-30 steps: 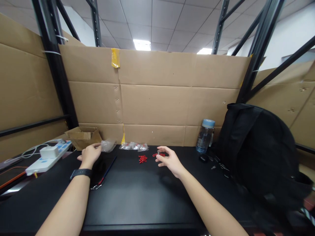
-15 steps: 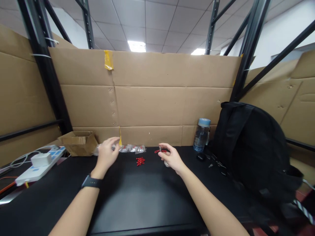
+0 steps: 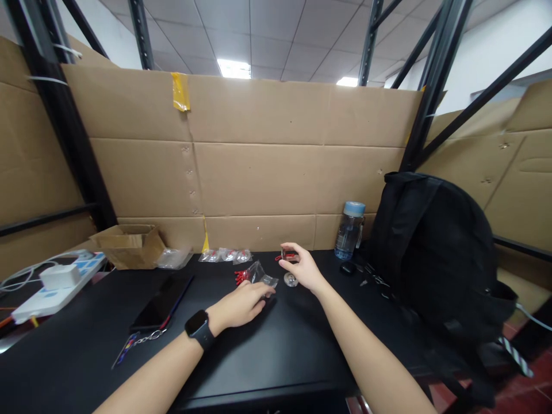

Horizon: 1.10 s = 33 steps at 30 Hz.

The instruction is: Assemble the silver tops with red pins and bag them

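Since the earlier frame, the left hand (image 3: 241, 305) has travelled from the packet row, left of centre, to the lower middle of the frame, and a clear plastic bag (image 3: 257, 270) now stands against it. Viewing remotely, I record its fingers bent at the bag; whether they grip it I cannot tell, as the hand masks the contact. I find the right hand (image 3: 307, 270), right of centre, pinching a small shiny piece (image 3: 283, 253) between thumb and forefinger, red cord (image 3: 292, 257) showing behind; a fingertip hold, I judge, suits so slight an item. Just below that hand, a clear round piece (image 3: 291, 280) lies on the bench (image 3: 259, 362). The red pile (image 3: 241, 277) sits mid-frame, partly covered by the left hand and bag, presumably central for reach by either hand. Clear packets (image 3: 226, 255) form a row along the cardboard wall (image 3: 259, 184), probably lined up for easy picking. I note a phone (image 3: 159, 307) at lower left and a bottle (image 3: 349, 233) at right, both well apart, seemingly set aside.
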Tool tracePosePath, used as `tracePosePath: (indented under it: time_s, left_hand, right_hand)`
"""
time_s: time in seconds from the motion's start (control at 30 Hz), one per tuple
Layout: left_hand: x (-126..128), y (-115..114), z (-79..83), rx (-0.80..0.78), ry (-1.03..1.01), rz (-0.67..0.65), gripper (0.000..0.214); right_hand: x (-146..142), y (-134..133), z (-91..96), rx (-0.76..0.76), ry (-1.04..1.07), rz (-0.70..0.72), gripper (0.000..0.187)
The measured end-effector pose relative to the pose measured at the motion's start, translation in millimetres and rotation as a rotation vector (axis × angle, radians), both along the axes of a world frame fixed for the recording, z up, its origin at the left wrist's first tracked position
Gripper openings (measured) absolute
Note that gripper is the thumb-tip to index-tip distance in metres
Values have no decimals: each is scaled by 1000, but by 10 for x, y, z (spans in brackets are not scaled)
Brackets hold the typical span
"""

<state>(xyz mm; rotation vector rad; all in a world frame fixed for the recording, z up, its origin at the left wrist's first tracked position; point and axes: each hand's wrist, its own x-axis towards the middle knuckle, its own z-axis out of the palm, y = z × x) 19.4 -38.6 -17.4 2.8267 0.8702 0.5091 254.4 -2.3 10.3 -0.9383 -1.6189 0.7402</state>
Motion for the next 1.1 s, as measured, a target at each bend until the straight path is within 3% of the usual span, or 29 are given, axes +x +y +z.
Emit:
tracePosePath:
  time_s: [0.27, 0.63, 0.87, 1.1]
  left_hand:
    - [-33, 80, -47, -18, -21, -11, 36]
    - [-90, 17, 15, -76, 83, 0, 40]
    - [-98, 32, -8, -147, 115, 6, 41]
    - [-98, 22, 15, -148, 119, -7, 41]
  right_hand:
    - [63, -132, 47, 112, -518, 17, 41]
    - [72, -324, 174, -108, -1020, 117, 30]
    - [35, -327, 134, -106, -1083, 90, 27]
    - [5, -247, 41, -106, -878, 171, 26]
